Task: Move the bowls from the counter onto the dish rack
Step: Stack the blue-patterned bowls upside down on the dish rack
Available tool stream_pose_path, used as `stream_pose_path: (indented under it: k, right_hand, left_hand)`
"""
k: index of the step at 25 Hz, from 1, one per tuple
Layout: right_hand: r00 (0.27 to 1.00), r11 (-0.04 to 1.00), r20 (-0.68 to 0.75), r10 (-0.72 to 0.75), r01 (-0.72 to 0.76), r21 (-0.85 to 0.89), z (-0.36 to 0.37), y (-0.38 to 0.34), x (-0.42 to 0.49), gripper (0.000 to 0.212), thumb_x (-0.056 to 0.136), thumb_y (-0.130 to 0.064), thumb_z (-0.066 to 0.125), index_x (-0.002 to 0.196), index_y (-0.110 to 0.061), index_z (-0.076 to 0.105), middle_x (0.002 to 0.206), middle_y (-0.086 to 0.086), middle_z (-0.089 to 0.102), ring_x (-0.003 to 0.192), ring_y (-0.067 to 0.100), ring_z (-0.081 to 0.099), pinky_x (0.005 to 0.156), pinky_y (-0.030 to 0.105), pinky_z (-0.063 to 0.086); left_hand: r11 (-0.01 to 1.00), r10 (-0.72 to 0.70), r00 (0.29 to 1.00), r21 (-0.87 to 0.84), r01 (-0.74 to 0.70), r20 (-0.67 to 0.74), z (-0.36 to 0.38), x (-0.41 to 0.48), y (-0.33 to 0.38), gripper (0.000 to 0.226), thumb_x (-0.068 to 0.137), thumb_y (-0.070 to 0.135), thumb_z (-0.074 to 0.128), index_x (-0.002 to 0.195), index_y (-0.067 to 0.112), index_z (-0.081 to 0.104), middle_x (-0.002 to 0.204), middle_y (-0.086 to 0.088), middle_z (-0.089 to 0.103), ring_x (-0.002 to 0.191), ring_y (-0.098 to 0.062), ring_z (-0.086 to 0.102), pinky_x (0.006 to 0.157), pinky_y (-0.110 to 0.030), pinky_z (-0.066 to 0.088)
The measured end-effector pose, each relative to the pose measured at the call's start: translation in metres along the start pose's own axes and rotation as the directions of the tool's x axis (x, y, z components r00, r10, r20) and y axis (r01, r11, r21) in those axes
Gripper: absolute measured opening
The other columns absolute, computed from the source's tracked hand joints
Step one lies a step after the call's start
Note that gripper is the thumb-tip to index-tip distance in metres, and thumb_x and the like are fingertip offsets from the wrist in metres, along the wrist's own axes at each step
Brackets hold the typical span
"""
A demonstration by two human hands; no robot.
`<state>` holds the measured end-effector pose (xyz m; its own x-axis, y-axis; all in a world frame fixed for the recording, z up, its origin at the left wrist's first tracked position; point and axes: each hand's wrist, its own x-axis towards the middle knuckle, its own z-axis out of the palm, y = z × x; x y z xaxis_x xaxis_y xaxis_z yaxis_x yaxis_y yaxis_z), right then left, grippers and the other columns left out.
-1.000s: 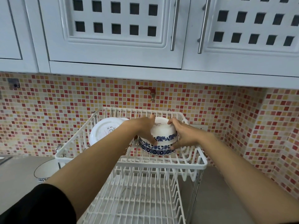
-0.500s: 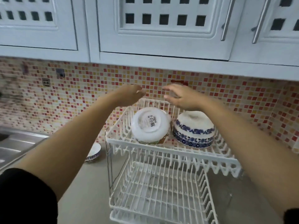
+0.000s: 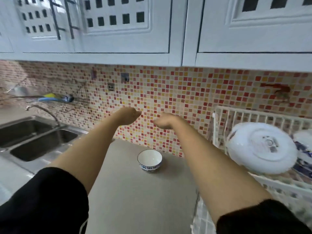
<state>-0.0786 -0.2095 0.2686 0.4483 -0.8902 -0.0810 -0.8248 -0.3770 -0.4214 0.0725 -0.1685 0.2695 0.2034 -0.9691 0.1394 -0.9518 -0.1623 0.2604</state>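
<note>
A small white bowl with a blue patterned band (image 3: 150, 160) stands upright on the grey counter (image 3: 135, 200) near the tiled wall. At the right, the white wire dish rack (image 3: 253, 116) holds an upturned white bowl (image 3: 260, 150) and, at the frame's edge, a blue-and-white bowl (image 3: 304, 149). My left hand (image 3: 129, 115) and my right hand (image 3: 164, 120) hang in the air above and behind the counter bowl, both empty with fingers loosely extended. Neither hand touches anything.
A steel double sink (image 3: 32, 139) with a tap (image 3: 43, 110) lies at the left. A wire wall shelf (image 3: 50, 100) carries blue and yellow items. White cabinets (image 3: 125, 26) hang overhead, and the mosaic tiled wall (image 3: 185, 98) backs the counter.
Both hands let go of the blue-and-white bowl on the rack and drew back. The view swung left, so the rack now sits at the right and the counter bowl is central.
</note>
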Motion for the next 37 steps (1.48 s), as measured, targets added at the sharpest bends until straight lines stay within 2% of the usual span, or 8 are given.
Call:
stream_pose_path:
  k: [7,12,17,19,26,30,33,37]
  right_hand:
    - [0.887,0.845,-0.075,0.456,-0.405,0.350,0.136,0.047,0.076,0.067,0.096,-0.044,0.040,0.146,-0.003,0.021,0.150,0.016,0.029,0.134,0.034,0.038,0.105,0.039,0.036]
    - [0.796,0.745,-0.093,0.597,-0.509,0.431,0.203,0.090,0.113,0.062,0.094,-0.044,0.043,0.140,-0.004,0.035,0.143,0.015,0.041,0.125,0.033,0.048,0.097,0.037,0.043]
    - [0.710,0.600,0.059,0.702,-0.634,0.487,0.259,0.119,0.157,0.067,0.093,-0.050,0.040,0.136,0.003,0.037,0.140,0.020,0.042,0.124,0.033,0.048,0.099,0.036,0.043]
    - [0.687,0.524,0.105,0.719,-0.635,0.567,0.275,0.122,0.168,0.069,0.092,-0.051,0.042,0.134,0.003,0.040,0.138,0.018,0.048,0.109,0.029,0.057,0.083,0.034,0.053]
    - [0.717,0.422,0.231,0.657,-0.605,0.676,0.293,0.114,0.182,0.037,0.094,-0.002,0.040,0.129,0.009,0.038,0.133,0.020,0.047,0.110,0.034,0.055,0.052,0.005,0.047]
    - [0.826,0.440,0.219,0.519,-0.478,0.760,0.267,0.101,0.174,0.033,0.089,0.006,0.037,0.114,-0.014,0.028,0.125,0.010,0.038,0.102,0.038,0.055,0.053,0.037,0.060]
    - [0.909,0.554,0.123,0.397,-0.344,0.758,0.228,0.076,0.158,0.042,0.089,0.003,0.038,0.120,-0.023,0.027,0.123,0.003,0.041,0.107,0.028,0.050,0.052,0.026,0.058]
    - [0.964,0.546,-0.055,0.260,-0.100,0.832,0.158,0.034,0.130,0.050,0.088,0.004,0.041,0.119,-0.032,0.026,0.118,-0.004,0.043,0.107,0.021,0.048,0.070,0.037,0.060]
  left_hand:
    - [0.998,-0.017,0.973,-0.054,0.030,0.232,0.117,0.060,-0.094,0.054,0.099,0.039,0.030,0.131,-0.001,0.047,0.137,-0.021,0.051,0.127,-0.035,0.047,0.105,-0.041,0.035]
    - [0.993,-0.060,0.942,-0.073,0.088,0.331,0.214,0.094,-0.124,0.058,0.098,0.043,0.032,0.135,-0.001,0.040,0.137,-0.023,0.050,0.126,-0.037,0.047,0.103,-0.041,0.039]
    - [0.963,-0.122,0.907,-0.173,0.206,0.403,0.292,0.113,-0.127,0.062,0.098,0.040,0.032,0.145,0.002,0.021,0.140,-0.023,0.046,0.129,-0.036,0.044,0.105,-0.040,0.036]
    - [0.941,-0.117,0.875,-0.229,0.249,0.469,0.313,0.114,-0.127,0.067,0.098,0.042,0.031,0.148,0.003,0.011,0.142,-0.024,0.044,0.130,-0.037,0.043,0.107,-0.040,0.035]
    - [0.821,-0.207,0.871,-0.405,0.402,0.445,0.331,0.114,-0.120,0.068,0.098,0.037,0.034,0.149,0.004,0.005,0.143,-0.025,0.041,0.130,-0.038,0.043,0.107,-0.038,0.034]
    - [0.800,-0.226,0.890,-0.446,0.402,0.396,0.295,0.128,-0.138,0.058,0.097,0.037,0.036,0.141,-0.001,0.027,0.129,-0.027,0.052,0.110,-0.042,0.058,0.076,-0.040,0.056]
    - [0.771,-0.264,0.927,-0.518,0.370,0.267,0.240,0.135,-0.146,0.043,0.099,0.034,0.034,0.127,0.003,0.044,0.113,-0.021,0.058,0.094,-0.036,0.062,0.073,-0.043,0.059]
    - [0.789,-0.161,0.987,-0.602,0.119,-0.016,0.160,0.120,-0.136,0.041,0.100,0.035,0.032,0.128,0.011,0.047,0.102,-0.013,0.057,0.075,-0.023,0.059,0.047,-0.022,0.052]
